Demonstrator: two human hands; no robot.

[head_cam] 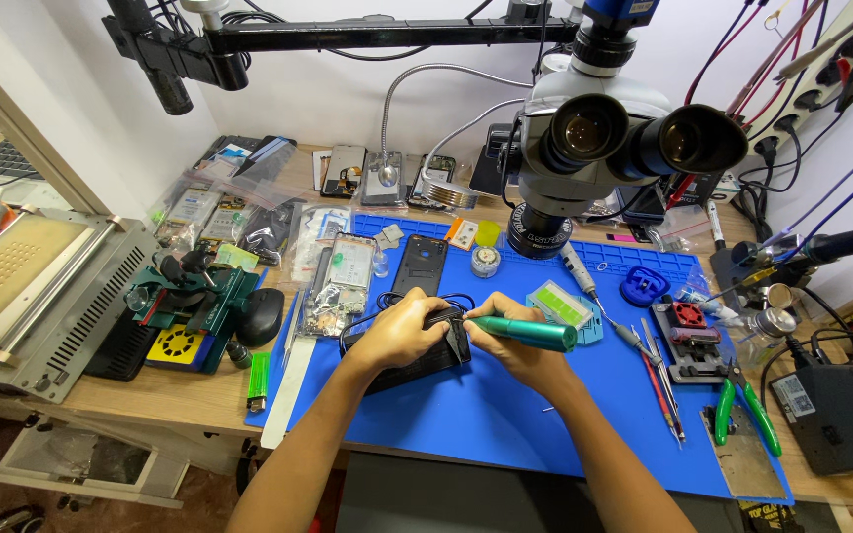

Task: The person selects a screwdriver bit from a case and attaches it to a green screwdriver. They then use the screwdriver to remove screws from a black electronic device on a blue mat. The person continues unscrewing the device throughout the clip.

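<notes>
Both hands at work mid-mat: left hand (402, 334) pressed down on a black phone-sized device (417, 357), fingers closed over its top edge, pinning it to the blue work mat (505, 415); right hand (517, 347) clamped round a teal electric screwdriver (523, 333), tip set against the device's upper edge. Judged partway through, device casing seemingly not yet apart. Already opened beside it: another phone (343, 281) with innards exposed, plus a loose black back cover (420, 265)
</notes>
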